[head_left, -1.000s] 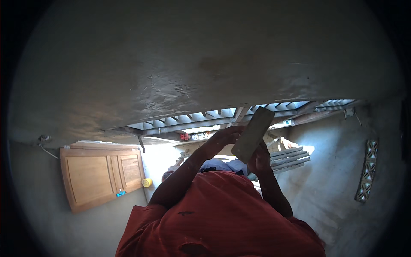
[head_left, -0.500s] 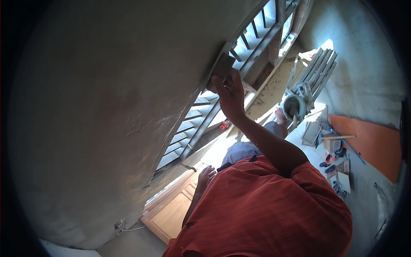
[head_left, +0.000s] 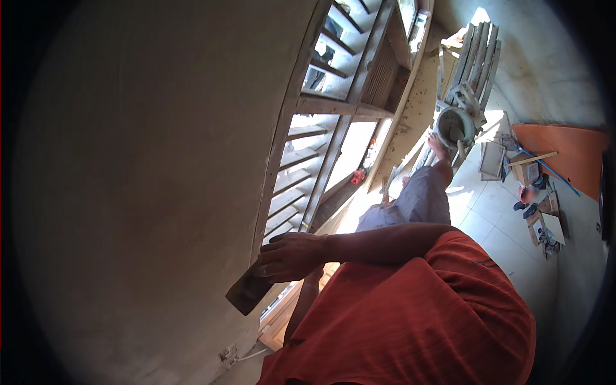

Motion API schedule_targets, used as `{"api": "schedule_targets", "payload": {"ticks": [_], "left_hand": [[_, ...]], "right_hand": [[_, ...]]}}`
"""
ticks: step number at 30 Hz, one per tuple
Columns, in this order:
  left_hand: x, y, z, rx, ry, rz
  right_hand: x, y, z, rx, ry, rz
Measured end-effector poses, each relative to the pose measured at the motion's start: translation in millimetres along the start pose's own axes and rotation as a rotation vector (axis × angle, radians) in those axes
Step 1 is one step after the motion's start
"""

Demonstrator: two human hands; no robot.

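My right hand [head_left: 292, 256] reaches leftward across my body and is closed round a dark, flat rectangular block [head_left: 248, 292]. The block lies at or just off the plastered wall [head_left: 147, 192], beside the lower end of the slatted window [head_left: 298, 167]; whether it touches the plaster I cannot tell. Below the right hand, my left forearm [head_left: 301, 311] shows in part. The left hand's fingers are hidden behind the right hand and wrist.
A grey bucket [head_left: 454, 125] of greyish material sits by my foot, at the near end of long planks [head_left: 481, 58]. To the right are an orange panel [head_left: 564, 151], a carton [head_left: 525, 172] and assorted items on the tiled floor. A wooden panelled door [head_left: 277, 330] is at lower left.
My right hand has brought the block from high beside the window down and left to its lower end. The left hand, visible before with fingers spread, is now covered. My view has shifted too.
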State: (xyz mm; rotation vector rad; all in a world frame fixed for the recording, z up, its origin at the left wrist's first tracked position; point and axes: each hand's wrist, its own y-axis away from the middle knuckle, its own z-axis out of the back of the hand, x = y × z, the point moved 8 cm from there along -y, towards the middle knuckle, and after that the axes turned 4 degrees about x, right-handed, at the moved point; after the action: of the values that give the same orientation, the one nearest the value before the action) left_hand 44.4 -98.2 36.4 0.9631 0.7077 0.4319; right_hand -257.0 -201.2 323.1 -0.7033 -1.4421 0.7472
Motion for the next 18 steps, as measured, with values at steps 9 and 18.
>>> {"api": "schedule_targets", "payload": {"ticks": [9, 18], "left_hand": [[-317, -2, -92, 0.202, -0.249, -0.840], [-540, 12, -202, 0.214, -0.265, -1.045]], "right_hand": [[-29, 66, 177, -0.269, 0.108, -0.548], [-26, 167, 315, -0.927, -0.120, -0.911]]}}
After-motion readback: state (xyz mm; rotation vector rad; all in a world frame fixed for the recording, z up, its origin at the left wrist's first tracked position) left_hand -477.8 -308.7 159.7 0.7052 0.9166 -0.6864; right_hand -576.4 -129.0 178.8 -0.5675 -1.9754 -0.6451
